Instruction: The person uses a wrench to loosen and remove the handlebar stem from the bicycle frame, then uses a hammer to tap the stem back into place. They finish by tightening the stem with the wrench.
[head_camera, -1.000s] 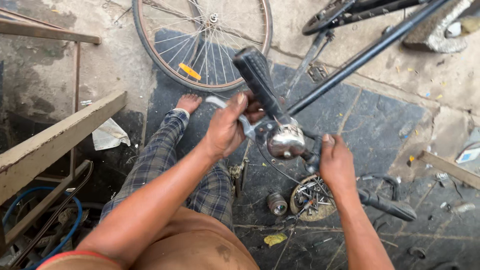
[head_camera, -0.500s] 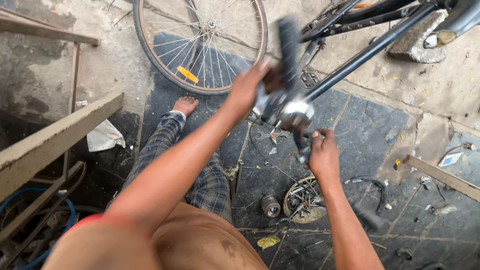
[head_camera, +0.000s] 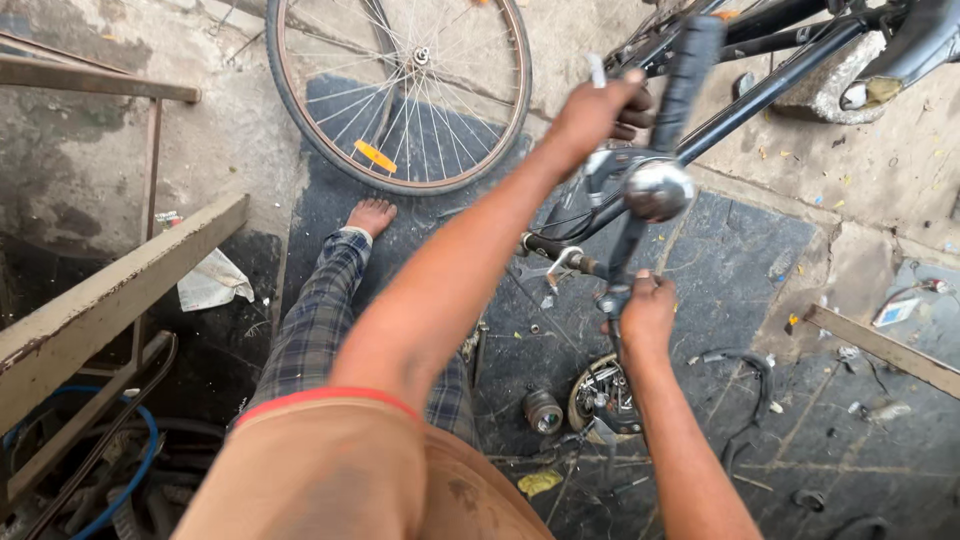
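One bicycle wheel (head_camera: 400, 95) lies flat on the ground beyond the left hand's fingers, with one orange reflector (head_camera: 376, 156) among its spokes. One dark bicycle frame (head_camera: 770, 85) slants away past the fingertips of both hands. The left hand (head_camera: 597, 112) is stretched out, its fingers clenched around the handlebar (head_camera: 640, 175) just beside the one black grip (head_camera: 685, 70). One shiny round bell (head_camera: 657, 190) sits just below those fingers. The right hand (head_camera: 648, 312) is nearer the person, fingers closed on the lower end of the same bar. Below that hand, on the dark floor, lie one toothed sprocket (head_camera: 603, 395) and one small hub piece (head_camera: 543, 410).
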